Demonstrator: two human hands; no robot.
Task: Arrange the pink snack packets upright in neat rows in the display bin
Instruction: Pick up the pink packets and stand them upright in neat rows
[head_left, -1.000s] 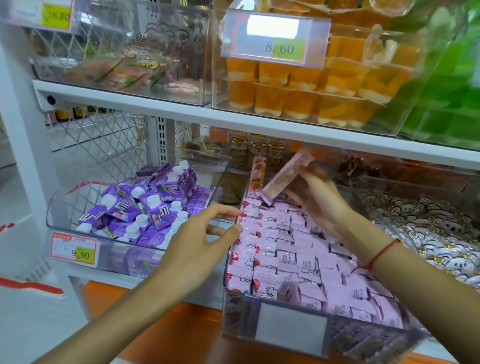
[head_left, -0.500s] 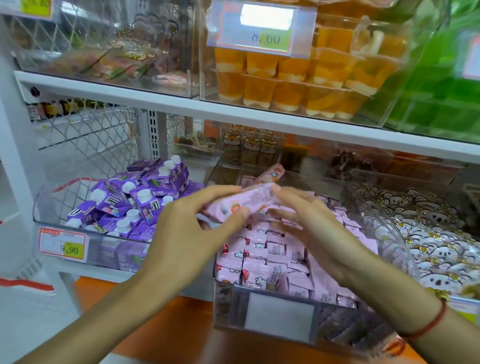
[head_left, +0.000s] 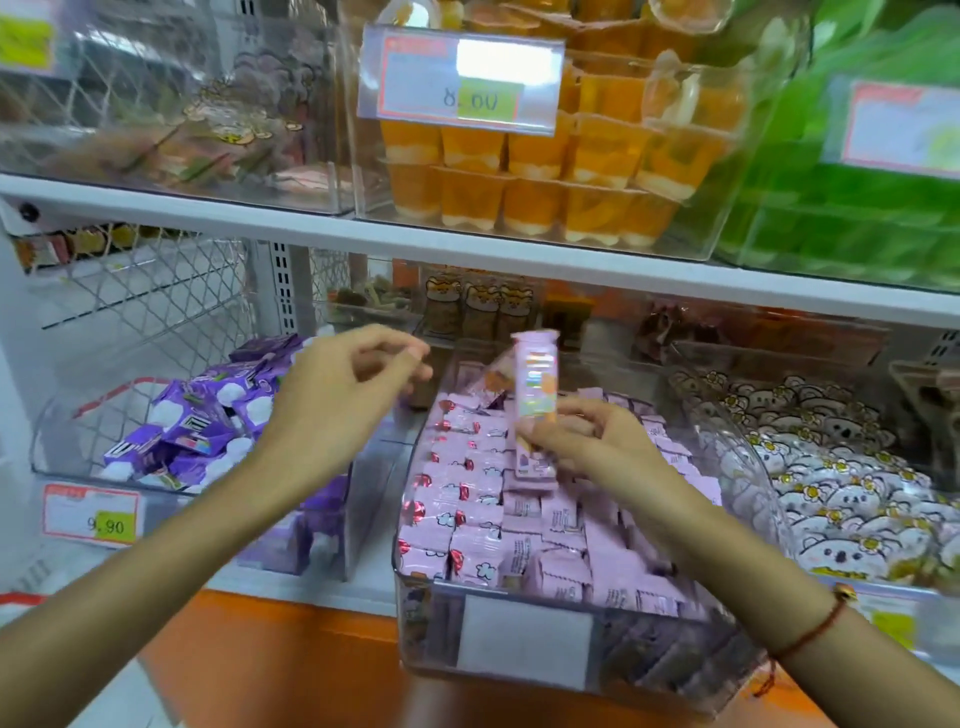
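Note:
A clear display bin (head_left: 431, 634) on the lower shelf holds several rows of pink snack packets (head_left: 467, 519) standing side by side. My right hand (head_left: 587, 441) hovers over the middle of the bin and pinches one pink packet (head_left: 535, 384) by its lower end, so it stands upright above the rows. My left hand (head_left: 337, 400) floats to the left of that packet, above the bin's left edge, fingers loosely curled and holding nothing.
A bin of purple cartons (head_left: 197, 431) sits to the left with a 9.90 price tag (head_left: 93, 514). White cartoon-bear packets (head_left: 841, 488) fill the bin on the right. The shelf board above (head_left: 467, 249) carries orange jelly cups (head_left: 545, 171) and green packs (head_left: 857, 197).
Half a second ago both hands held the packet flat between them. Now my left hand has let go and drawn left, and my right hand has turned the packet upright.

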